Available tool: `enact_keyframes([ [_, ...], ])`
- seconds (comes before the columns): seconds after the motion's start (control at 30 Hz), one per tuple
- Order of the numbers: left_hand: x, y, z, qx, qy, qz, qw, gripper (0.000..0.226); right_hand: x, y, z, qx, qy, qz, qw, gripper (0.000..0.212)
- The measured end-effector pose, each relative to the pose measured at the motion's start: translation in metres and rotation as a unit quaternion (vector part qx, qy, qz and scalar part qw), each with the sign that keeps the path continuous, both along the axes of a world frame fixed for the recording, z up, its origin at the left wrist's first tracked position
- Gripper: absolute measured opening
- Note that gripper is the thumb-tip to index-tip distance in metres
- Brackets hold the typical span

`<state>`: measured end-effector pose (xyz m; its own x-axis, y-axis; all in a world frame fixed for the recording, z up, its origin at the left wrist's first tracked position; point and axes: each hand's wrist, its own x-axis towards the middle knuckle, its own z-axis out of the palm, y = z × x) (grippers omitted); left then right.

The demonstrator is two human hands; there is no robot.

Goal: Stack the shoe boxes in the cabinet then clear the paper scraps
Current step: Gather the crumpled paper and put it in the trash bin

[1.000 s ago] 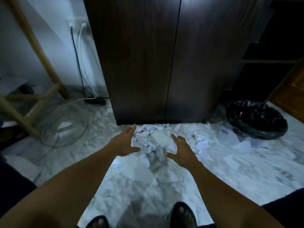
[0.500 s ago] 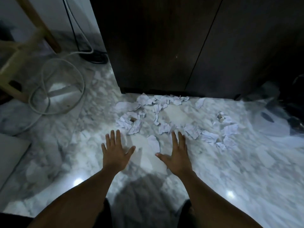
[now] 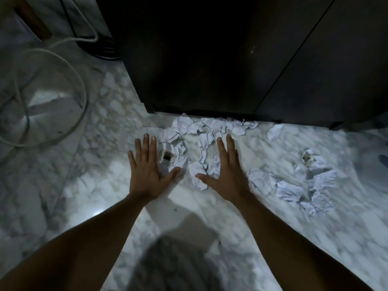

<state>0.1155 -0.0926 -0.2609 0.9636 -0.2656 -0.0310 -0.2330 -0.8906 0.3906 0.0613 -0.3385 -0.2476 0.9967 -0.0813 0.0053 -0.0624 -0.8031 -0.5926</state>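
Reaching: left hand (image 3: 147, 175), right hand (image 3: 227, 175), fingers spread flat, holding nothing; now lower, flanking scraps (image 3: 201, 131), closer than a second ago. Scraps on floor (image 3: 100, 185) before closed cabinet (image 3: 199, 59). Gathering apparently starting.

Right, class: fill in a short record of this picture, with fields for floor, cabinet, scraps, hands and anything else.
floor: pale marble
cabinet: dark, doors closed
paper scraps: white, crumpled, scattered in front of the cabinet, none picked up
left hand: open, fingers spread, holds nothing
right hand: open, fingers spread, holds nothing
other: white cable looped at left
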Motion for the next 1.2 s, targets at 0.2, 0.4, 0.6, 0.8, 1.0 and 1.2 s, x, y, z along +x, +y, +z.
enact_keyframes([
  [0.2,0.049,-0.002,0.004,0.025,-0.013,-0.048,0.998,0.114,0.06,-0.044,0.007,-0.109,0.03,-0.062,0.992,0.091],
  [0.4,0.078,-0.026,0.009,0.067,0.084,-0.112,0.988,0.113,0.088,-0.045,0.01,-0.158,0.1,0.015,0.982,0.092],
  [0.6,0.071,-0.021,0.01,0.11,0.086,-0.158,0.978,0.109,0.076,-0.03,0.012,-0.199,0.164,0.084,0.962,0.099],
  [0.8,0.017,0.004,0.024,0.079,0.064,-0.221,0.97,0.092,0.0,-0.018,0.018,-0.168,0.133,0.147,0.966,0.102],
  [1.0,-0.026,0.049,0.037,0.079,-0.029,-0.244,0.966,0.112,-0.043,-0.023,0.028,-0.121,0.043,0.164,0.978,0.105],
  [1.2,-0.044,0.12,0.037,0.185,0.04,-0.216,0.958,0.146,-0.032,-0.053,0.025,-0.172,0.042,0.248,0.952,0.135],
])
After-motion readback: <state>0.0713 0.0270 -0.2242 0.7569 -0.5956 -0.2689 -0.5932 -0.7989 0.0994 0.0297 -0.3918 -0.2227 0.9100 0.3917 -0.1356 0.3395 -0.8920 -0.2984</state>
